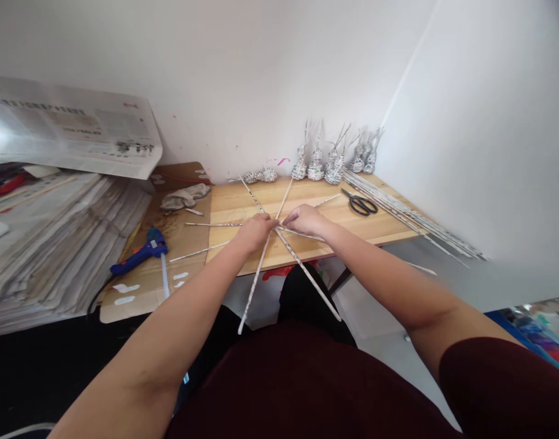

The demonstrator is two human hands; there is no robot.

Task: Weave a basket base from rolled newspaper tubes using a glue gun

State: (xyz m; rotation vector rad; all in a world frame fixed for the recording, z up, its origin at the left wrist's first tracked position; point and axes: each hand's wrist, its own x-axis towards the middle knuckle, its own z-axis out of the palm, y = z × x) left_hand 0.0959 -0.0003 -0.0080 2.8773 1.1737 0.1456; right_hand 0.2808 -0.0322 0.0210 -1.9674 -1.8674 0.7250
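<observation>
Several rolled newspaper sticks [254, 286] lie crossed in a star on a low wooden table [242, 204]. Both my hands meet at the crossing point. My left hand [253, 233] is closed, pinching the sticks at the centre from the left. My right hand [305, 219] is curled over the same centre from the right, fingers pressed on the sticks. Long stick ends fan outwards, two reaching past the table's front edge over my lap.
Black scissors [362, 204] lie at the right. A bundle of paper sticks [416, 219] runs along the right wall. Woven paper figures [327, 164] stand at the back. A blue glue gun [142, 252], a cloth [184, 196] and stacked newspapers [46, 238] lie to the left.
</observation>
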